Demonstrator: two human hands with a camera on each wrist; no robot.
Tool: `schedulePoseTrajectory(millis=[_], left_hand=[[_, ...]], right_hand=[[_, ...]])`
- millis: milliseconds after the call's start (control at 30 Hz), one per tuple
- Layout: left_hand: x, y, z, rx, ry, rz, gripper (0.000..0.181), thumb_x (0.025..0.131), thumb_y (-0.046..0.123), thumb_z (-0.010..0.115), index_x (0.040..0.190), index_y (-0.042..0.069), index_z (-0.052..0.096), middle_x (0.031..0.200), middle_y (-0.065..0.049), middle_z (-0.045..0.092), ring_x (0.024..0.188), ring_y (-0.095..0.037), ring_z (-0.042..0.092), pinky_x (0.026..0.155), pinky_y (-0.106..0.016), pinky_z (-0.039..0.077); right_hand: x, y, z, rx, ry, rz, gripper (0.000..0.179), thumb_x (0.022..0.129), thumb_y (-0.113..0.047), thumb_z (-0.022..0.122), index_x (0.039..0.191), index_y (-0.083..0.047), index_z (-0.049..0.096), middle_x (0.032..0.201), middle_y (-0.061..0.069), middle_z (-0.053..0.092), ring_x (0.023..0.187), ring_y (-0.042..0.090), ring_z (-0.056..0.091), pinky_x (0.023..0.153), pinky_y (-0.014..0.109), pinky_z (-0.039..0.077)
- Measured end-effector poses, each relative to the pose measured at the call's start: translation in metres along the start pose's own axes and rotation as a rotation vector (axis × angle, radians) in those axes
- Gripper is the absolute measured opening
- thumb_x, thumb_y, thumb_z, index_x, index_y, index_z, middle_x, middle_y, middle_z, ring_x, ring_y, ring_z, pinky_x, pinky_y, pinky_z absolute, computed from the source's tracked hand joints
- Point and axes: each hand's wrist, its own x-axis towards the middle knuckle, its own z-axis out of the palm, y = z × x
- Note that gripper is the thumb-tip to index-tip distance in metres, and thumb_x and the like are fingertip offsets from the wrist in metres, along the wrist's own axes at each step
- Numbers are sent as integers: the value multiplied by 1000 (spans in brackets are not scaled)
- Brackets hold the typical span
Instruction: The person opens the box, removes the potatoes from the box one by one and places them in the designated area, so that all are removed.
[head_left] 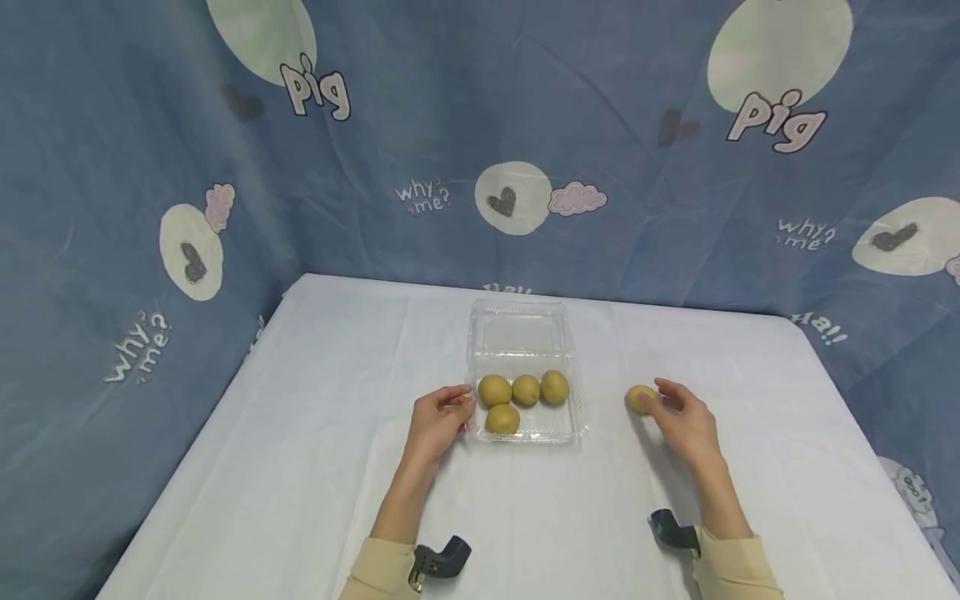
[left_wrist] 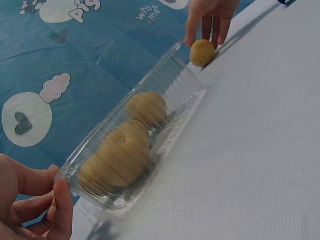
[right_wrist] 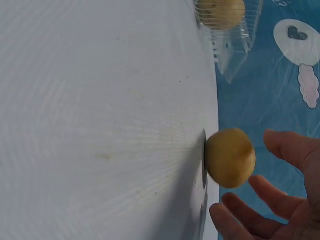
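A clear plastic clamshell box [head_left: 551, 427] lies with its lid [head_left: 519, 329] folded back, and several round yellow fruits [head_left: 503, 419] sit in its base. At the box's left side, my left hand [head_left: 440, 419] pinches the rim between thumb and fingers, as the left wrist view [left_wrist: 40, 200] also shows. A single yellow fruit [right_wrist: 231, 158] rests on the cloth to the right of the box. Beside it is my right hand [head_left: 686, 423], thumb and fingers spread; a gap shows between them and the fruit in the right wrist view.
A white cloth [head_left: 300, 467] covers the table. Blue printed fabric [head_left: 420, 108] hangs behind it and along the sides. Dark wrist-worn cameras sit at the left sleeve [head_left: 378, 571] and right sleeve [head_left: 738, 571].
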Motion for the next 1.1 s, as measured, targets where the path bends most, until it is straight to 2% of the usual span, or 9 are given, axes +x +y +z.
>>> schedulePoseTrajectory(millis=[100, 233, 433, 567, 667, 733, 967, 1100], left_hand=[[0, 0, 0, 5, 1, -2, 24, 91, 4, 67, 114, -3, 68, 94, -9, 63, 68, -12, 56, 59, -23, 50], [0, 1, 1, 4, 5, -2, 24, 90, 3, 67, 114, -2, 68, 94, -9, 63, 68, -12, 57, 58, -23, 50], [0, 0, 0, -5, 0, 0, 24, 90, 4, 68, 114, -3, 68, 95, -10, 63, 68, -13, 57, 58, -22, 50], [0, -1, 0, -13, -6, 10, 24, 90, 3, 68, 114, -3, 67, 93, -10, 61, 67, -12, 56, 57, -22, 50], [0, 0, 1, -15, -9, 14, 24, 90, 3, 68, 113, -3, 67, 93, -9, 61, 66, -12, 56, 57, -23, 50], [0, 0, 1, -16, -8, 11, 24, 90, 3, 68, 114, -3, 67, 93, -9, 61, 68, -13, 57, 57, -23, 50], [1, -2, 0, -15, -11, 4, 26, 91, 4, 68, 116, -4, 67, 97, -11, 62, 72, -14, 58, 58, -22, 51], [0, -2, 1, -8, -13, 1, 27, 91, 5, 69, 116, -4, 66, 97, -11, 61, 71, -13, 57, 58, -21, 51]], right_hand=[[0, 0, -1, 0, 27, 9, 68, 97, -49, 54, 146, -4, 41, 146, 23, 41, 135, 42, 36, 106, 58, 33], [-1, -2, -1, 18, 109, -35, 61, 98, -43, 55, 142, -2, 45, 143, 24, 45, 133, 41, 39, 106, 54, 36], [-5, -10, 3, 87, 314, -185, 38, 97, -27, 62, 124, 0, 62, 123, 19, 62, 119, 32, 56, 97, 40, 48], [-7, -17, 8, 82, 364, -321, 26, 96, -20, 64, 113, -1, 68, 106, 13, 70, 101, 25, 65, 86, 23, 53], [-8, -23, 12, 58, 341, -442, 20, 96, -16, 65, 108, -2, 70, 97, 10, 72, 90, 24, 66, 77, 10, 50], [-9, -27, 15, 39, 303, -511, 18, 95, -15, 66, 106, -2, 71, 93, 8, 72, 86, 23, 67, 73, 9, 50], [-13, -42, 32, -35, 55, -660, 18, 91, -11, 71, 107, -4, 71, 87, 1, 71, 81, 18, 68, 72, 32, 58], [-15, -47, 42, -14, 9, -735, 18, 87, -5, 73, 105, 0, 71, 90, 4, 72, 83, 21, 68, 72, 37, 59]])
